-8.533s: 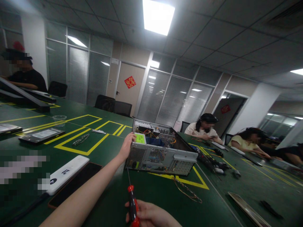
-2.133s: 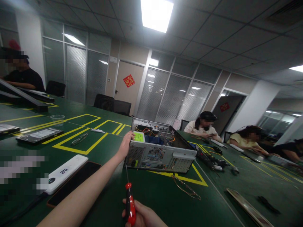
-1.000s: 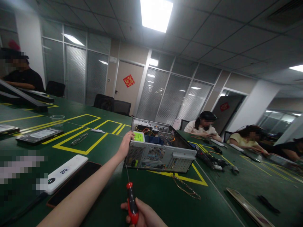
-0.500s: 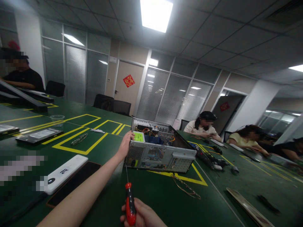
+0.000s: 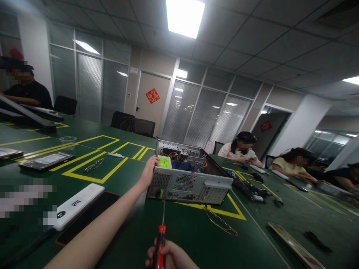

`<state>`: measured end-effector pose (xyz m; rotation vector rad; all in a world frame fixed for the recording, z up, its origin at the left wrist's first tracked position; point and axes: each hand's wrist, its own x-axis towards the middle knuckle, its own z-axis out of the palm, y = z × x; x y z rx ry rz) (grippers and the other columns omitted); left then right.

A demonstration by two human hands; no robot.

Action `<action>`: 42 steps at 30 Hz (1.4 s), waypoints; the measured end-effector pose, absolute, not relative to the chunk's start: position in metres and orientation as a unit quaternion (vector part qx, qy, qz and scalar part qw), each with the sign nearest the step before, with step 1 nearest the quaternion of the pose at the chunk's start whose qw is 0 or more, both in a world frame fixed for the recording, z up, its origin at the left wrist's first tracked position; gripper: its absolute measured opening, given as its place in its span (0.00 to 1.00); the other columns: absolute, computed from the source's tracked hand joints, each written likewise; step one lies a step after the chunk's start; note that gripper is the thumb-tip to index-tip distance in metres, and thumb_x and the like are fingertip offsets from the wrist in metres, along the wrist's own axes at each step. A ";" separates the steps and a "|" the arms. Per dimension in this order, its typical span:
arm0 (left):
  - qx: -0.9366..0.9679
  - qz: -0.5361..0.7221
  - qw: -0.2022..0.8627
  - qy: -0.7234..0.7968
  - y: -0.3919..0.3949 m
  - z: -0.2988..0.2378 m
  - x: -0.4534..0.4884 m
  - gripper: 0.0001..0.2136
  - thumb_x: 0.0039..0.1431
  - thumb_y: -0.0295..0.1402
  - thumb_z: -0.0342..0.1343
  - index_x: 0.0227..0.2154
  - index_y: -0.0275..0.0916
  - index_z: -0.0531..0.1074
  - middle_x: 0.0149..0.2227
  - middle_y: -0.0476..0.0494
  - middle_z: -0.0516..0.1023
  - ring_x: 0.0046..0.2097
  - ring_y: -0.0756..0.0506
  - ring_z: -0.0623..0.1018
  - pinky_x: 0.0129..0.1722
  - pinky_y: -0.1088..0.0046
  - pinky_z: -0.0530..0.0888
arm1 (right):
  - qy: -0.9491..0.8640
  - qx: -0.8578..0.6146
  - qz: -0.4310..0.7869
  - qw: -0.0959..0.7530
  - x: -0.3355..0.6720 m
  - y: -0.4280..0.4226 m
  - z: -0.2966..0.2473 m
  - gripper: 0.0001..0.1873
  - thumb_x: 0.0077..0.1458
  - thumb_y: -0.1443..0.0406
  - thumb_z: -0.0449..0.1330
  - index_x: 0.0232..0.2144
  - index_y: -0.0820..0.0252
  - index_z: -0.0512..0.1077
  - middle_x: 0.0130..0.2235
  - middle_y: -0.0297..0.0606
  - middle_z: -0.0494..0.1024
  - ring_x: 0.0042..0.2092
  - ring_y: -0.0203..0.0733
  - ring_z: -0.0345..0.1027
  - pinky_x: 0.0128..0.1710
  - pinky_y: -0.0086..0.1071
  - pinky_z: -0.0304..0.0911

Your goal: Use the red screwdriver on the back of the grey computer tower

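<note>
An opened desktop computer case lies on the green table with its vented rear panel toward me. Inside it are coloured wires and, at the left corner, a power supply with a bright green label. My left hand is closed around that left corner, fingers over the upper edge. In my right hand is a red and black screwdriver, gripped by its handle. Its thin shaft points at the lower edge of the rear panel, below the power supply; whether the tip touches a screw cannot be made out.
Left of my arm lie a white power bank, a dark phone and a hard drive. Eyeglasses rest before the case. Black cables and parts lie to its right. Several people sit around the table.
My right hand has shifted the screwdriver to the right, and its tip has moved from the case's left corner along the lower edge. My left hand and the case stay put.
</note>
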<state>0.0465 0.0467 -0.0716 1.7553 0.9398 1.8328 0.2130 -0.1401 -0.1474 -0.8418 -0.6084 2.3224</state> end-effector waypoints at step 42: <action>0.631 0.667 0.219 0.331 0.051 -0.075 0.047 0.18 0.65 0.41 0.35 0.26 0.41 0.65 0.45 0.40 0.74 0.60 0.43 0.65 0.63 0.61 0.60 | -0.208 -0.486 0.763 0.372 0.226 -0.134 -0.121 0.10 0.53 0.65 0.63 0.29 0.59 0.62 0.26 0.34 0.76 0.19 0.27 0.59 0.15 0.19 0.45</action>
